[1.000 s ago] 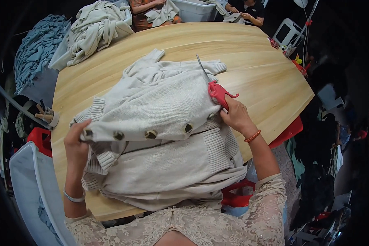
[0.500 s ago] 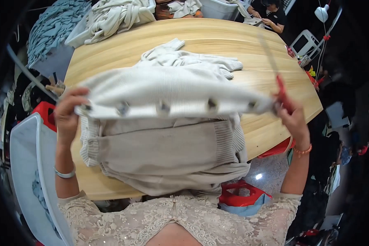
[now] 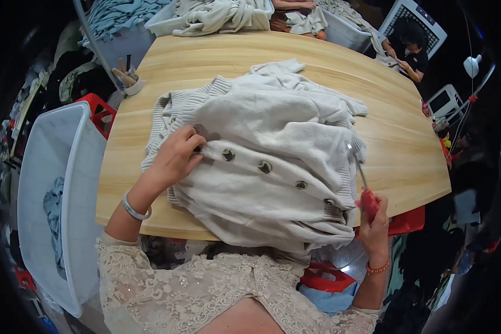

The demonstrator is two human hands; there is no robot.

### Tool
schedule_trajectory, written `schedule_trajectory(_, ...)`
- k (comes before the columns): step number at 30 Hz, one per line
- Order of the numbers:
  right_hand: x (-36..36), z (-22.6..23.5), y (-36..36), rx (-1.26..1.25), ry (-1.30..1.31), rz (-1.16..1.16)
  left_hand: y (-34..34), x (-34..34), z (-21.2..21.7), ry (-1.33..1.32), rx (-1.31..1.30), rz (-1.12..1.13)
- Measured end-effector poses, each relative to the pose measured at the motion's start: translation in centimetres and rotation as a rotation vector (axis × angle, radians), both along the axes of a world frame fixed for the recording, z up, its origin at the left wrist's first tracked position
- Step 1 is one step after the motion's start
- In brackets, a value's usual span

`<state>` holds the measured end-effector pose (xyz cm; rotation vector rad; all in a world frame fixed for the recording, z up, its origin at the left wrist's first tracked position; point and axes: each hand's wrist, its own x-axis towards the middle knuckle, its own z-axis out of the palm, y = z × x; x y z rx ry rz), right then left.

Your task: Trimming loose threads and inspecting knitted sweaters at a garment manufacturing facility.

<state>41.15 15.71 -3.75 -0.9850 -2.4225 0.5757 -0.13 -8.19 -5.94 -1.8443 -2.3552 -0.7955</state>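
A cream knitted cardigan (image 3: 261,128) lies spread on the wooden table, its row of large dark buttons (image 3: 264,166) running aslant across the front. My left hand (image 3: 178,156) is closed on the left end of the button band, fingers pinching the knit by a button they partly cover. Over the cardigan's right edge, my right hand (image 3: 374,214) grips what look like red-handled scissors (image 3: 367,195), the metal blades pointing away from me. Ribbed edging shows at the garment's left and right sides. More light knitwear (image 3: 278,72) lies at its far side.
A white tub (image 3: 75,200) with blue-grey cloth stands left of the table (image 3: 133,189). Tool cup (image 3: 132,83) sits at the table's left edge. Tubs of knitwear (image 3: 222,19) line the far side. A co-worker (image 3: 409,50) handles cloth at far right; another person's arm shows at the far edge.
The cardigan, held stretched up between both hands before, now lies down on the table. My left hand has moved inward along the button band; my right hand has come lower and nearer with the scissors.
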Motion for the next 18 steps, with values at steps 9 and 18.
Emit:
schedule_trajectory(9, -8.4, 1.5, -6.9, -0.150, -0.147, 0.483, -0.3, -2.4, -0.2, -0.361, -0.003, -0.074)
schedule_trajectory(18, -16.0, 0.6, -9.0, -0.149, -0.340, 0.610, -1.2, -3.9, -2.4, -0.620, 0.075, -0.077)
